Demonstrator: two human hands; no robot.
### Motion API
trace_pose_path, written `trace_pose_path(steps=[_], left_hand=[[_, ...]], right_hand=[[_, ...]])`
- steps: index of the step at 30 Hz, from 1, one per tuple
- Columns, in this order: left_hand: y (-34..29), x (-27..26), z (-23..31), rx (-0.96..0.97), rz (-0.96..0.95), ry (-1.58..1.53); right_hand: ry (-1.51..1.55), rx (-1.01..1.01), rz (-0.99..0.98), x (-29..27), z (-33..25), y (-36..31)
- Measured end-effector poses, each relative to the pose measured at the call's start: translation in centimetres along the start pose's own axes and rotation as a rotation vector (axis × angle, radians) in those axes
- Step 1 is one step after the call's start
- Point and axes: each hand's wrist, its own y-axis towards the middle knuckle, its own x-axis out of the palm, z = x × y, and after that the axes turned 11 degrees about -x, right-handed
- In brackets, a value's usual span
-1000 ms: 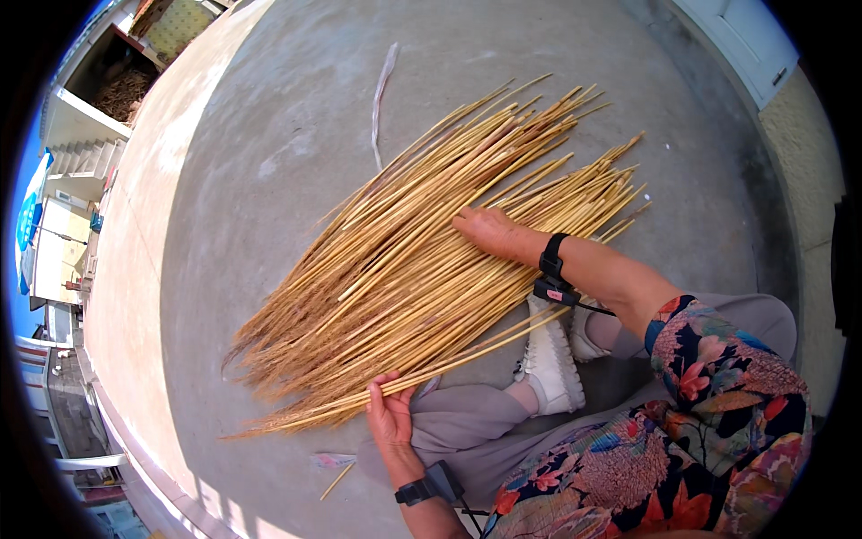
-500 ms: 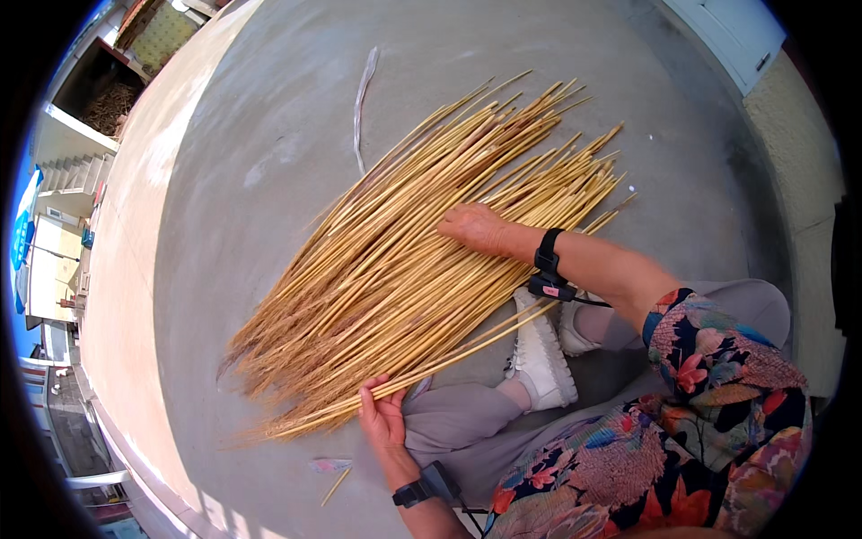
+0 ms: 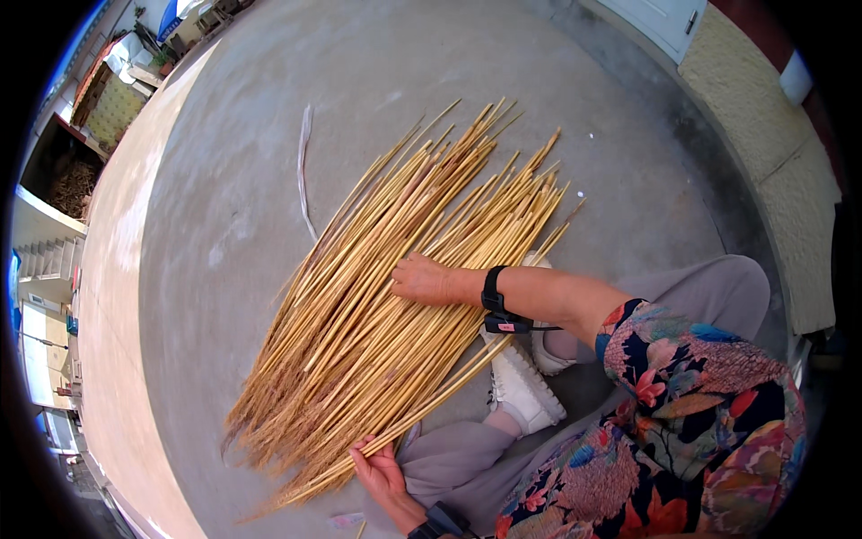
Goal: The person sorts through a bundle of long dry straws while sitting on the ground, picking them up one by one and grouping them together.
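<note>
Stalks (image 3: 440, 396) staying gripped in left hand (image 3: 382, 474); right hand (image 3: 422, 279) shifting along pile (image 3: 355, 328) toward tassels (image 3: 278, 422), grip unclear; held stalks seemingly not multiplying

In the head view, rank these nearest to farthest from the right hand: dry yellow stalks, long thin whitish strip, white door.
1. Dry yellow stalks: beneath the right hand.
2. Whitish strip: up and left.
3. White door: far upper right.

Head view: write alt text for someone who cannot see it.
Dry, yellow-brown stalks lie spread across a grey floor before a seated person. The left hand holds a few at the near edge; the right hand is on the others.
</note>
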Motion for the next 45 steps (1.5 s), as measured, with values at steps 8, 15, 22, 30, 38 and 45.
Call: trace_pose_path(steps=[8,15,22,30,38,45], left_hand=[[0.0,0.1,0.1,-0.017,-0.010,0.010],[-0.2,1.1,0.1,-0.049,0.013,0.048],[-0.2,0.4,0.4,-0.049,-0.023,0.056],[-0.1,-0.1,0.6,-0.072,0.012,0.072],[0.0,-0.1,0.3,-0.074,0.020,0.058],[0.0,0.0,0.5,-0.081,-0.007,0.104]], right_hand=[[0.017,0.106,-0.014,2.8,1.5,2.2],[0.093,0.196,-0.063,3.3,1.3,0.7],[0.294,0.162,-0.036,3.3,-0.3,0.1],[0.305,0.111,0.003,3.3,-1.5,-0.9],[0.374,0.327,0.049,2.4,0.9,0.1],[0.176,0.446,-0.134,4.3,5.0,1.6]])
